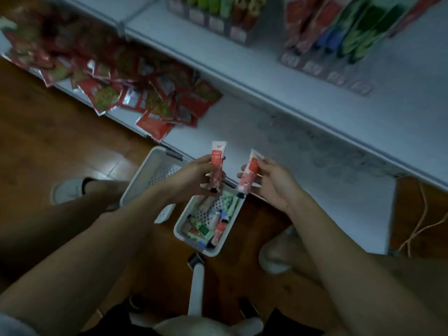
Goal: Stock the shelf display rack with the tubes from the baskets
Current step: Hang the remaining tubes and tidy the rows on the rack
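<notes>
Floor point(60, 146) looks like glossy brown wood planks. The baskets point(213, 251) are matte white plastic with perforated bottoms. Tubes point(217, 163) look like smooth soft plastic. Red packets point(155, 105) have shiny foil edges. Shelf point(278, 132) is smooth matte white.

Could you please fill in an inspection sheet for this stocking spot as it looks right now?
Surface: white bottom shelf, bare ahead of the hands.
Job's things: small basket on the floor holds mixed tubes; larger basket beside it; display racks on the shelf above.
Clutter: red sachets heaped at the left of the shelf.
Hands: left hand holds a red tube; right hand holds a pink tube.
Cables: orange cord at the right.
Surroundings: wooden floor.
</notes>
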The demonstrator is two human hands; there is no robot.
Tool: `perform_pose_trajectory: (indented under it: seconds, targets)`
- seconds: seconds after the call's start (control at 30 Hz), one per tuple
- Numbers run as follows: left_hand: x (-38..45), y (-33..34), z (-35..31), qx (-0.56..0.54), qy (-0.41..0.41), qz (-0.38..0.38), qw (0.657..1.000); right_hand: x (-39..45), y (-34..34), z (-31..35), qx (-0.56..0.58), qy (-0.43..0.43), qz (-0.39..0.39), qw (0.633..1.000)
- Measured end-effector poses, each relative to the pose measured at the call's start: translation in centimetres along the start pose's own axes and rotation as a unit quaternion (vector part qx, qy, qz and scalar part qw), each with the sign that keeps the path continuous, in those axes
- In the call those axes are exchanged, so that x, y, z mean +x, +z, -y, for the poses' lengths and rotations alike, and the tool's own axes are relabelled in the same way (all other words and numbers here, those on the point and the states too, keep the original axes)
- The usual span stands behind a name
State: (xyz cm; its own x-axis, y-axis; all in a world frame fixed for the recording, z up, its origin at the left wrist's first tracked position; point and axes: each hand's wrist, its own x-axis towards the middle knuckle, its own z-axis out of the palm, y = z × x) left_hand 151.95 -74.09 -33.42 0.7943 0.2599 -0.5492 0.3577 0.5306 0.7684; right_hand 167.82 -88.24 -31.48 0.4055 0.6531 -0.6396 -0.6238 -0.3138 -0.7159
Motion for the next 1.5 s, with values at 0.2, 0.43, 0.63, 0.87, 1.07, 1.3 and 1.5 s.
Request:
perform_pose_trajectory:
  seconds: [0.2, 0.43, 0.63, 0.87, 1.07, 1.3, 1.5]
  targets:
    - [-2.9, 6.7, -6.9, -0.004, 0.087, 0.029, 0.996, -7.7, -0.5, 5.6, 0.169, -0.051, 0.087, 0.98]
    - [-2.5, 15.3, -15.6, 0.004, 0.172, 0.057, 0.983, -12.1, -2.7, 13.1, 0.208, -0.172, 0.074, 0.96]
    - [0.4, 19.9, -21.5, 0.106, 0.272, 0.029, 0.956, -11.0, -6.1, 20.1, 0.164, -0.275, -0.015, 0.947]
    - [5.5, 20.9, -22.0, 0.175, 0.367, -0.053, 0.912, -6.8, -11.2, 24.9, 0.035, -0.423, -0.152, 0.893]
    - [7.8, 23.1, -23.0, 0.244, 0.424, -0.112, 0.865, -2.5, -13.0, 27.4, 0.008, -0.466, -0.227, 0.855]
    - [7.6, 25.7, -28.9, 0.345, 0.487, -0.132, 0.791, 0.3, -14.1, 27.2, -0.051, -0.498, -0.228, 0.835]
    - [8.2, 25.9, -30.3, 0.371, 0.467, -0.113, 0.795, 1.0, -13.7, 27.0, -0.07, -0.51, -0.221, 0.828]
